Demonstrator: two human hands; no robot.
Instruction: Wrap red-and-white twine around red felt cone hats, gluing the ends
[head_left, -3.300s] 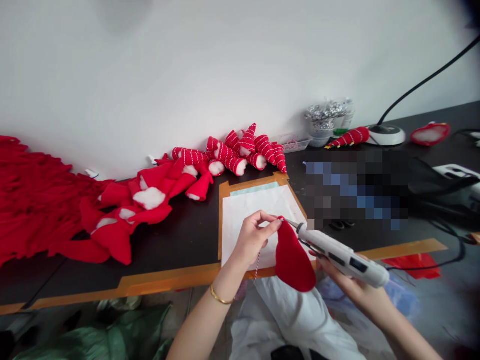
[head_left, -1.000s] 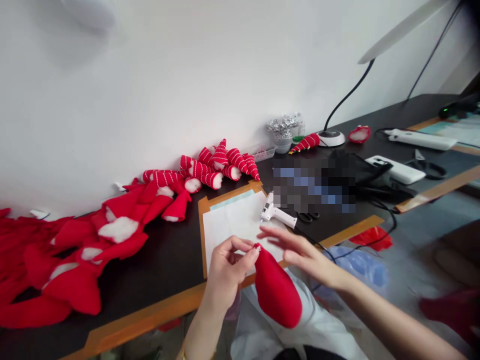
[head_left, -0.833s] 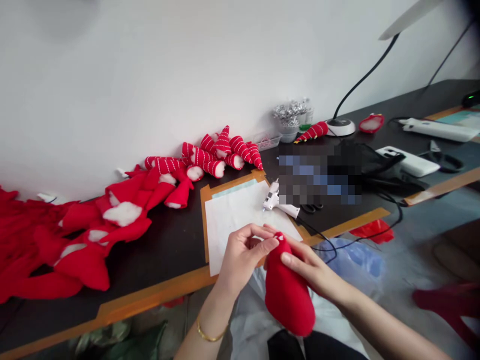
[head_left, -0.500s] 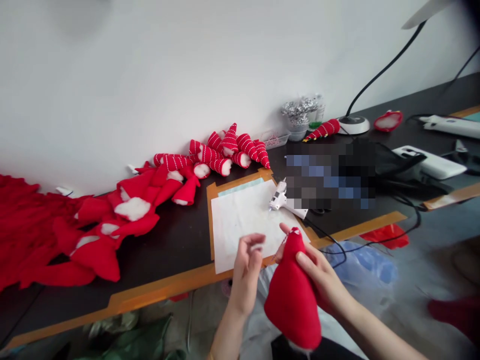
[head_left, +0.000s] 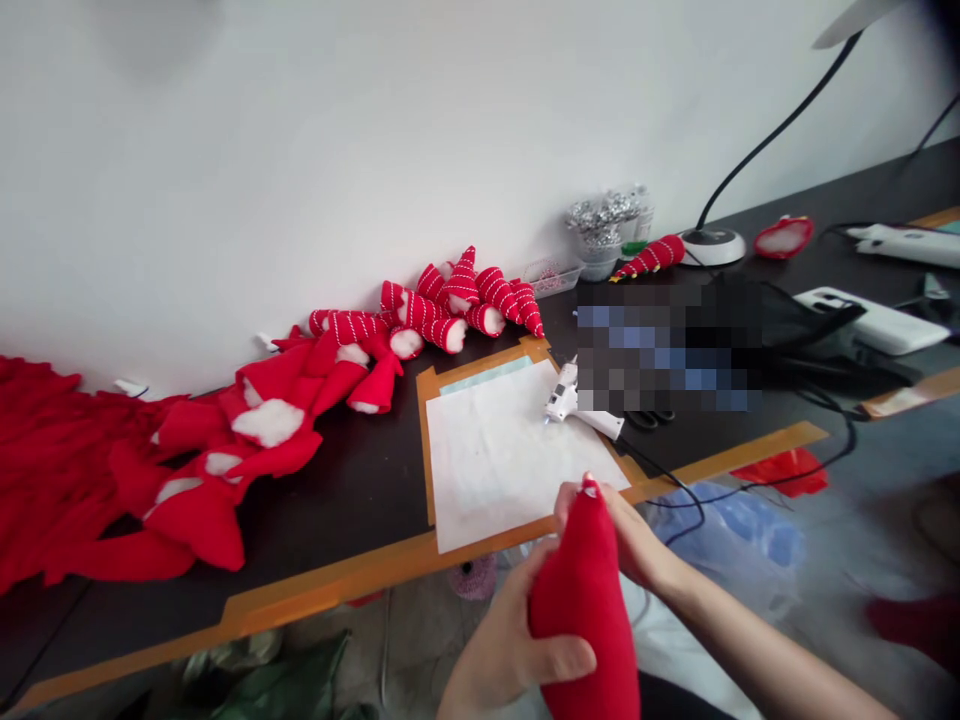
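A plain red stuffed fabric cone [head_left: 585,600] stands tip-up in front of me, below the table's front edge. My left hand [head_left: 514,650] wraps round its lower body, thumb across the front. My right hand [head_left: 634,545] is closed on the upper part from behind, fingers pinching just under the tip. The white glue gun [head_left: 581,405] lies on the table beyond the cone, nozzle on the white paper sheet [head_left: 510,450], with neither hand on it.
Striped red cones [head_left: 450,305] and plain red stuffed cones [head_left: 255,440] lie piled along the wall. A red fabric heap [head_left: 45,450] fills the far left. A lamp base [head_left: 712,245], cables, scissors [head_left: 649,417] and white devices crowd the right. Red-white twine spool [head_left: 474,577] sits below the table edge.
The glue gun went from my right hand to the table. My right hand took the cone's top, and my left hand let go of the tip and moved down round the body.
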